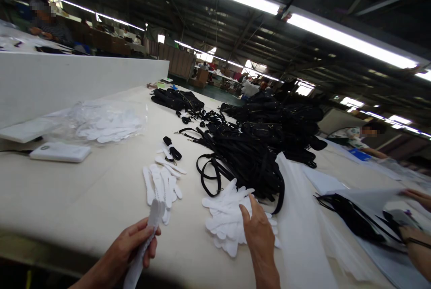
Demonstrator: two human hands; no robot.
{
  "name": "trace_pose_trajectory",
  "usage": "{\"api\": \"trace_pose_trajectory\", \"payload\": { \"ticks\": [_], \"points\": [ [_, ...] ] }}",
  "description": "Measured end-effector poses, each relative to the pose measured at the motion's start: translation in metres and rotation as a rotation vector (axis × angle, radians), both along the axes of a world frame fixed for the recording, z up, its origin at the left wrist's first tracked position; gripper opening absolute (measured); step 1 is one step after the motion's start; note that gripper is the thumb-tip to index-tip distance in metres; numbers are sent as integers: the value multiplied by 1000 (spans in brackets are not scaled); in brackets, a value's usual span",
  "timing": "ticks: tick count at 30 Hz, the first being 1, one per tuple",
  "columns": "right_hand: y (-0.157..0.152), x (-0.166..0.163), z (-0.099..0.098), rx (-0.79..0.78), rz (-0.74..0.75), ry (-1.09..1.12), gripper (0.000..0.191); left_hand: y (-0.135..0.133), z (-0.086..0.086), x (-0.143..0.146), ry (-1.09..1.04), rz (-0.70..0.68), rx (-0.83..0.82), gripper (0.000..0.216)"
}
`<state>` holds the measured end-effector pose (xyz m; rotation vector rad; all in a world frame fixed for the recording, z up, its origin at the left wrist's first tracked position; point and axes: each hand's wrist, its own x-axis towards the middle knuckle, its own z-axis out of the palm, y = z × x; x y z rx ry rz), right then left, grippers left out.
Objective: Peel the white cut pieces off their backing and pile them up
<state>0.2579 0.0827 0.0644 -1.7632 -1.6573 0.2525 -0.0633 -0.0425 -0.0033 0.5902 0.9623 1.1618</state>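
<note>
— In the head view, what has the left hand (129, 246) got?

— It is closed around a slim stack of flat white strip-shaped pieces (152, 217), thumb on top. The stack pokes out above and below the fist. It sits at the near edge of the cream table (84, 199), left of centre.

— And the right hand (257, 228)?

— It is apart from the left, to its right, and rests palm down on a loose pile of the same white pieces (222, 217). Its fingertips are on the pile, but I cannot tell whether they pinch one.

— What lies between the hands?

— Just beyond the left hand is a short row of white pieces laid side by side (161, 183). Farther off there is a small rolled black strap with a white band (171, 147).

— And past the pile?

— A big heap of tangled black webbing straps (249, 150) touches its far side and runs to the far right. A sheet of white paper (303, 217) lies just right of the right hand.

— Anything on the left?

— A clear plastic bag of white pieces (107, 123) is at the far left, with a flat white rounded device (60, 152) nearer.

— Anyone else?

— A co-worker's hand (417, 197) at the right edge touches a pale sheet over more black straps.
</note>
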Motion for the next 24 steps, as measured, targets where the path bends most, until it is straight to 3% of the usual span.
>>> {"api": "trace_pose_trajectory", "payload": {
  "ticks": [2, 5, 8, 12, 17, 20, 24],
  "points": [
    [-16, -31, 7, -13, 144, 122, 47, 0, -4, 4, 25, -49, 10, 44],
    [-46, -90, 15, -305, 508, 436, 33, -1, -4, 9, 79, -114, 17, 43],
    [-67, -133, 15, -437, 741, 610, 23, -2, -2, 10, 127, -148, 26, 44],
    [-73, -153, 2, -426, 634, 714, 17, -3, -2, 8, 177, -120, -7, 47],
    [-67, -148, -8, -375, 488, 740, 19, 5, -2, 2, 147, 6, -47, 50],
    [-56, -125, -3, -280, 415, 709, 26, 8, 4, -4, -47, 131, -8, 38],
    [-23, -54, 5, -135, 199, 443, 34, 2, 14, -11, -158, 98, 14, 27]
  ]
}}
